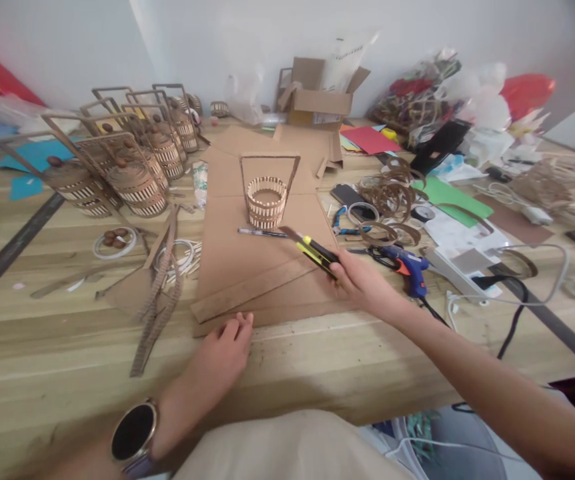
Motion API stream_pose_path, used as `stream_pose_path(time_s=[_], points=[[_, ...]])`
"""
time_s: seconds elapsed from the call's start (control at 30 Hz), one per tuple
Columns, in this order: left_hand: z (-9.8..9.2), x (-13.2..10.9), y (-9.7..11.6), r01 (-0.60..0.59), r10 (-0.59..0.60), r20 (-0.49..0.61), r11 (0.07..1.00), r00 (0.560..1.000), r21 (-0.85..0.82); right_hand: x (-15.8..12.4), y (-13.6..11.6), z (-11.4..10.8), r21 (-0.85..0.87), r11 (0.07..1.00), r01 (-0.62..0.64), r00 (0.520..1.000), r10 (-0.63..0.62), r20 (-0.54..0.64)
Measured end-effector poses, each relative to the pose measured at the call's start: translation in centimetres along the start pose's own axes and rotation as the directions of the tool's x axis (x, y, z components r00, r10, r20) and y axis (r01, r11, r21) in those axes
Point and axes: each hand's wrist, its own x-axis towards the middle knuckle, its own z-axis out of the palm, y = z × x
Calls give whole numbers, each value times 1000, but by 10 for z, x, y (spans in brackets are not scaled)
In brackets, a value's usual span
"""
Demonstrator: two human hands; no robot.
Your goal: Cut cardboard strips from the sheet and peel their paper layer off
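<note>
Grasping a utility knife [316,253] in our right hand [356,277], we have our fingers wrapped around its handle over the right part of a cardboard sheet [225,250], the tip pointing towards a pen [262,233]. Our left hand [225,350] rests at the sheet's near edge, towards its near left corner, with the fingers bent and the tips against the cardboard; whether they pinch it or merely press, we can't make out. A cardboard strip [247,290] lies slantwise on the sheet, from the near left corner towards the right edge, its other end close by the knife. The sheet lies midway along the tabletop [307,367], near its front edge. On the sheet a small basket [266,212] stands upright, with the pen just in front of it.

We judge the knife light and rigid, best taken well behind the blade. The strip should be light too, stiff along its length yet easily creased, so we would hold it flat by one end, fingers clear of the blade. The basket looks fragile; its lower band seems the safest hold.
</note>
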Motion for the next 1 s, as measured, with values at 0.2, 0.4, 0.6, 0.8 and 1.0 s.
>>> stream_pose_path(time_s=[0.2,0.4,0.6,0.8,1.0], points=[[-3,-2,-4,-13,13,-32,1000,999,6,-68,-14,8,850,341,-402,911,237,336],[-4,-1,-6,-30,30,2,999,1000,11,-96,-9,25,889,219,-401,864,414,287],[-6,-1,-10,-40,40,-2,999,999,-13,-112,16,7,803,294,-519,758,594,272],[-4,-3,-15,-59,58,-34,998,998,-37,-133,46,-30,610,404,-682,658,702,271],[3,-9,-21,-86,83,-76,996,994,-37,-147,51,-37,521,401,-753,603,738,304]])
